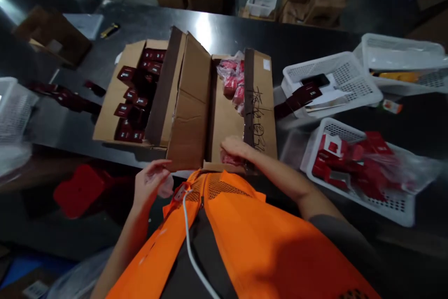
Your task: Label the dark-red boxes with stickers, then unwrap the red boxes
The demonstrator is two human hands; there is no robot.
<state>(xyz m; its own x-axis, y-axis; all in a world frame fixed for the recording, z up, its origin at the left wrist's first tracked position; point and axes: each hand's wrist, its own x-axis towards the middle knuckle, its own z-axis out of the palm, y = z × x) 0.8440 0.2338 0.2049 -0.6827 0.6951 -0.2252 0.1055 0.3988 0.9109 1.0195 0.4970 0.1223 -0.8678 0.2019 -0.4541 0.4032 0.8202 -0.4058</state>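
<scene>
My right hand reaches into the near end of an open cardboard box, its fingers closed on a red packet in clear wrap. More plastic-wrapped red packets lie at that box's far end. Handwriting marks its right flap. My left hand is off the table's front edge, left of the box, pinching a crumpled piece of clear plastic. Left of the box, a second open carton holds many dark red small boxes, some tilted.
White baskets stand on the right: one with red boxes and plastic, another with a dark phone-like object. Dark red pieces lie at left on the metal table. A red stool stands below the edge.
</scene>
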